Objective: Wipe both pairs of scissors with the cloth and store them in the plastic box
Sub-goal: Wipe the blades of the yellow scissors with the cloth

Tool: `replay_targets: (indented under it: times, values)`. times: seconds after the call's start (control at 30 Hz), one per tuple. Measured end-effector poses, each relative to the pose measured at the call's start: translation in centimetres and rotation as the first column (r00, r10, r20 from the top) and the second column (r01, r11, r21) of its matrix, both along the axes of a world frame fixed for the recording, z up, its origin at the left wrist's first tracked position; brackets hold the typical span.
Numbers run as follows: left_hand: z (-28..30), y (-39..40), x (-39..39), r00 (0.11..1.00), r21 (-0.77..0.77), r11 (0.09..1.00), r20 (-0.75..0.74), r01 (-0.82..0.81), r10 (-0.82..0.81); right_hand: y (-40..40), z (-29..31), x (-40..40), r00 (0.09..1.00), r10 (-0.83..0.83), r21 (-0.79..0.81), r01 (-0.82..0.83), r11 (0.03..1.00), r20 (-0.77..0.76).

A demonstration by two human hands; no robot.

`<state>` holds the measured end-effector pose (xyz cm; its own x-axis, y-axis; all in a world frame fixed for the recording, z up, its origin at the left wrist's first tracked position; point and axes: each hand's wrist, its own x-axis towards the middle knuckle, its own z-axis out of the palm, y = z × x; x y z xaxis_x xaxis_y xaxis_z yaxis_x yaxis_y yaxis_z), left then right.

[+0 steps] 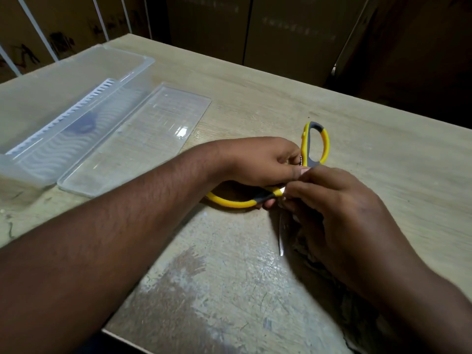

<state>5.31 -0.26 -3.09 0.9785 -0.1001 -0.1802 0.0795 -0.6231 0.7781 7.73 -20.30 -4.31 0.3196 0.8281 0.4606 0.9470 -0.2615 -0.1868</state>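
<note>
At the far left of the worn wooden table (255,290) a translucent plastic box (63,103) is stood open, with a white slotted insert (66,116) seen inside it and a dark bluish shape (84,123) showing through its wall; what that shape is cannot be told. Just beside the box, to its right, a clear lid (143,139) is laid flat on the table.

Further right, near the table's middle, a pair of yellow-and-grey scissors (315,146) is held between both hands, spread wide open. One handle loop is raised away from the person above the hands, and the other loop is stretched out to the left, low over the table beneath the left wrist. The left hand (260,162) is curled round the scissors near the pivot, with the lower handle pinched between its fingers and thumb. A bright blade (281,233) is pointed toward the person and is partly hidden by the right hand (339,215), which is closed over the blade area with its fingers curled. A dark, crumpled cloth (304,249) is glimpsed under that hand, against the blade, though it is mostly hidden and its edges are blurred.

Behind the table, cardboard boxes (281,34) are stacked in shadow.
</note>
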Motion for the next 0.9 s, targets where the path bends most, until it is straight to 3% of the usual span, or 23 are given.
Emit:
replay_targets:
  times: [0.1,0.27,0.4,0.57,0.73,0.9]
  values:
    - [-0.1,-0.2,-0.2,0.998,-0.069,0.997,-0.056,0.022,-0.026,-1.0,0.0,-0.1,0.993,0.096,-0.052,-0.100,0.994,-0.071]
    - [-0.1,0.0,0.1,1.000,-0.031,1.000,-0.014,0.007,-0.007,0.0,0.2,0.1,1.000,-0.030,0.001,0.030,1.000,-0.006]
    - [-0.2,0.0,-0.1,0.998,-0.082,0.996,-0.059,0.026,-0.031,-1.4,0.5,-0.9,0.991,0.076,-0.099,-0.088,0.991,-0.114]
    - [-0.1,-0.3,-0.1,0.999,-0.070,0.998,-0.043,-0.006,0.003,-0.3,0.4,-0.2,0.998,-0.059,0.021,0.059,0.998,-0.009]
    - [-0.2,-0.2,-0.1,0.998,-0.075,0.997,-0.060,0.005,-0.010,-1.4,0.6,-1.0,0.996,0.052,-0.097,-0.059,0.994,-0.071]
    - [-0.2,-0.1,-0.3,0.999,-0.125,0.992,-0.031,-0.024,0.020,-0.2,1.0,-0.3,0.999,-0.023,-0.006,0.023,1.000,-0.021]
